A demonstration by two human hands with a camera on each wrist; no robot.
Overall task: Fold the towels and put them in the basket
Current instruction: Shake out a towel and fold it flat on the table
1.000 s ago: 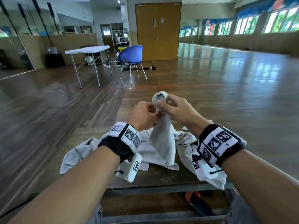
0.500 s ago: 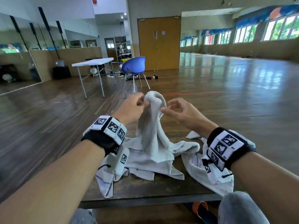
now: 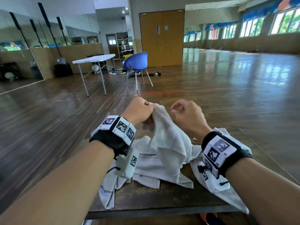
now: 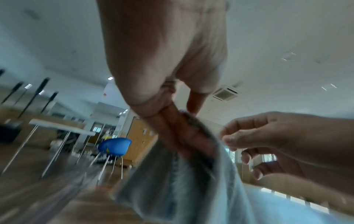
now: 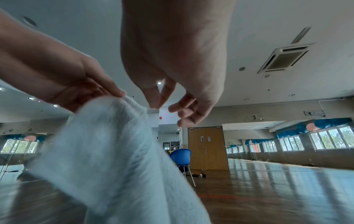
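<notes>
Two hands (image 3: 139, 111), several towels (image 3: 168, 143) uncountably heaped on one wooden table (image 3: 162, 200), one white table (image 3: 94, 58), one blue chair (image 3: 136, 62).

The lifted towel (image 3: 168, 135) was plain white, and so was the heap of towels (image 3: 151, 168) on the dark brown wooden table (image 3: 146, 202), one near-left edge carrying a small black-and-white check band. Both wristbands (image 3: 113, 138) were black with white blocks of black square markers. Far off, a blue chair (image 3: 136, 62) sat before tan double doors (image 3: 162, 38).

Dance hall, wall mirrors (image 3: 19, 46), polished wooden floor (image 3: 227, 98)
</notes>
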